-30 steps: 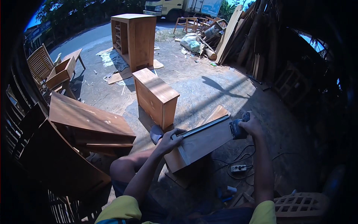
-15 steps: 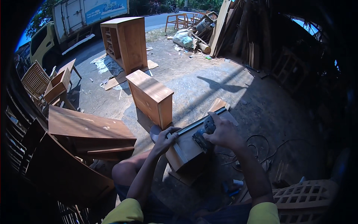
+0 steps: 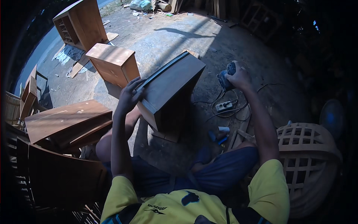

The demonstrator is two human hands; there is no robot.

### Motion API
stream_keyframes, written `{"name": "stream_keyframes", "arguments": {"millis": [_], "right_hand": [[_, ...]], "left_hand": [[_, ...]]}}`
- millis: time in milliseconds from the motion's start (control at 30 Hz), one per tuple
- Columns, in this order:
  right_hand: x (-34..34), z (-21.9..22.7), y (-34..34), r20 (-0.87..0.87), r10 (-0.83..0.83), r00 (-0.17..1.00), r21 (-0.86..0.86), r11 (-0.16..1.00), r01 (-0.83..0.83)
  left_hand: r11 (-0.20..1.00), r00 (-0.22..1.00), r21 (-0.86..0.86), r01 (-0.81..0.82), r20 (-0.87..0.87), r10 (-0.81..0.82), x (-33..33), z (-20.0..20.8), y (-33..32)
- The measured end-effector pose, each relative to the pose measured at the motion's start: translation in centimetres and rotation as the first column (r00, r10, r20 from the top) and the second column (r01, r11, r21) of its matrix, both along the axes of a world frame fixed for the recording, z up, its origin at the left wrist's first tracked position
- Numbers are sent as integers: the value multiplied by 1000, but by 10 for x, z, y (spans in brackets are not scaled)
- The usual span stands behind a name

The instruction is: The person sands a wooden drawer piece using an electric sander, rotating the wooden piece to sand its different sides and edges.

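Observation:
A wooden box-shaped furniture piece (image 3: 171,82) stands tilted in front of me, its broad face up. A dark strip (image 3: 166,70) runs along its far-left edge. My left hand (image 3: 130,95) rests on the near-left edge of this piece, fingers extended. Off to the right, clear of the wood, my right hand (image 3: 240,76) is wrapped round a dark blue power sander (image 3: 226,78). Below the sander, a cable (image 3: 213,102) loops on the ground.
A small wooden cabinet (image 3: 112,61) stands beyond my left hand, a taller cabinet (image 3: 84,26) farther back. Another wooden piece (image 3: 67,119) lies at left. A white socket strip (image 3: 224,106) sits among cables. A lattice-backed chair (image 3: 304,140) is at right.
My right hand has lifted the sander off the wood and swung it right. My left hand stays at the edge, its fingers straighter. The view has tipped down, showing my shirt and legs.

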State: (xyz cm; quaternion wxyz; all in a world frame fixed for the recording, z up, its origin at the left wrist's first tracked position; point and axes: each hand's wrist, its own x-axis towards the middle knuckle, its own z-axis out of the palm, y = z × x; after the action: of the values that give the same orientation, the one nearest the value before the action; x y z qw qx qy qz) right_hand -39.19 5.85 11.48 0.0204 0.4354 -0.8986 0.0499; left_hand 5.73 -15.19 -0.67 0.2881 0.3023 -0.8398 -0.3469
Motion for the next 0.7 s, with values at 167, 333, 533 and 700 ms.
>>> {"name": "stream_keyframes", "arguments": {"millis": [167,333,533,700], "right_hand": [[-22,-48,127,357,41,933,-253,966,54],[-3,-41,130,313,-27,949,-160,984,81],[12,-39,123,247,74,966,-239,971,-13],[43,-22,104,241,243,940,-421,899,-125]], "left_hand": [[906,740,-247,344,665,-99,-77,62,48],[861,758,-318,398,643,-112,-117,45,52],[739,750,-258,622,467,-469,-116,42,46],[943,923,-329,-54,344,173,-56,38,3]]}}
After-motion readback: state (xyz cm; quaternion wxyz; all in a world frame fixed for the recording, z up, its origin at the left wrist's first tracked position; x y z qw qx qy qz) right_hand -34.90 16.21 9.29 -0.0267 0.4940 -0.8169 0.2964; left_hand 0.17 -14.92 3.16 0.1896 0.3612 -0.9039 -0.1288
